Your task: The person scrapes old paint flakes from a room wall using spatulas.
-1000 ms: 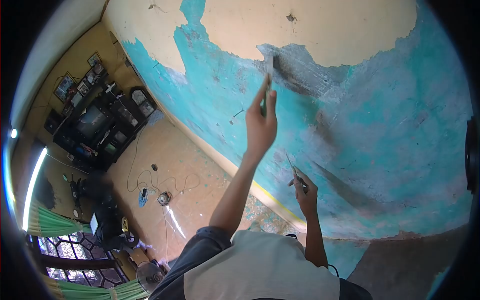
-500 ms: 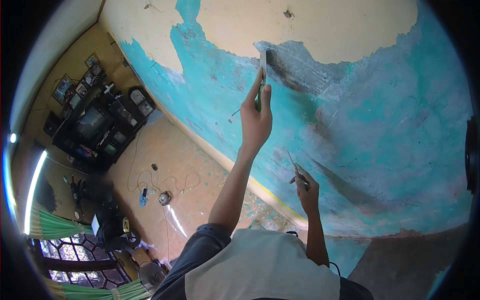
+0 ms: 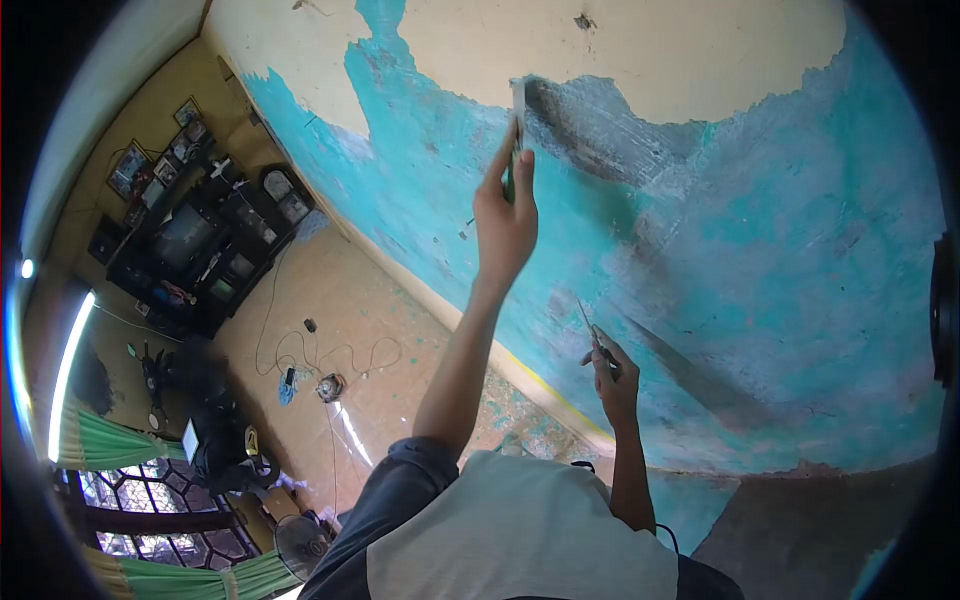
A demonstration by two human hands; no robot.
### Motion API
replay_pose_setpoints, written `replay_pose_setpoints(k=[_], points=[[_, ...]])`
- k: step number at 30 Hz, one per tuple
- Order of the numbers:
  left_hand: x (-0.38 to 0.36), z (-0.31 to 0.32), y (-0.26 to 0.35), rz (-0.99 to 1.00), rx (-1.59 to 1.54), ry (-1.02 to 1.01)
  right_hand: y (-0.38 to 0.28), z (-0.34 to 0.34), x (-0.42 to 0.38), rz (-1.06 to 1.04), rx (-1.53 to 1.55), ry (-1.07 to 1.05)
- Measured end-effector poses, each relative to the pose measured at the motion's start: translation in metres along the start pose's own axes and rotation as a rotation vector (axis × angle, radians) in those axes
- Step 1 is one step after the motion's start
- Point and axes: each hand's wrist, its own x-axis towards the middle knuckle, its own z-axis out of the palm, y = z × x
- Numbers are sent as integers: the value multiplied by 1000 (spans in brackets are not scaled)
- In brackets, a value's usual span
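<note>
My left hand (image 3: 505, 230) is raised high against the wall and closed round a scraper. The scraper's flat blade (image 3: 519, 100) lies at the ragged edge where cream paint (image 3: 620, 45) meets the bare grey and turquoise wall surface (image 3: 430, 140). Part of its green handle shows between my fingers and thumb. Lower and to the right, my right hand (image 3: 617, 385) is closed on a thin-bladed tool (image 3: 586, 317), whose narrow blade points up and left in front of the wall; most of its handle is hidden by the fingers.
Paint flakes (image 3: 535, 425) litter the tiled floor (image 3: 400, 310) along the wall's foot. A long cable (image 3: 350, 362) snakes over the floor to a round device (image 3: 329, 388). A dark TV cabinet (image 3: 205, 240) stands far left, a fan (image 3: 300, 545) at lower left.
My left hand has shifted slightly up and left with the scraper, its blade now nearer the cream edge. My right hand has stayed almost still.
</note>
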Motion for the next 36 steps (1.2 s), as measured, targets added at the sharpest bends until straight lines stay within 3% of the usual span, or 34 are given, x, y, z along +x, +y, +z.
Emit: replay_pose_setpoints(k=[4,7,9,15,19,24,28,31,36], points=[[-26,9,-21,19,44,-9,-3,1,1,38,-3,12],[3,0,-20,37,6,20,-3,0,2,38,5,9],[26,-10,5,-59,-51,48,0,2,1,10,-6,5],[-39,16,-23,2,36,-10,7,6,11,-25,20,0],[-19,9,-12,0,4,-30,-3,3,18,-50,-9,-13],[-11,-2,7,-135,1,-57,-4,3,17,-29,16,-33],[-24,11,-14,33,65,-34,4,3,17,-42,-3,-20],[0,2,-8,42,6,-24,2,-2,10,-34,5,-21],[-8,-6,-4,-95,-28,-56,-7,-3,6,-71,-19,-45]])
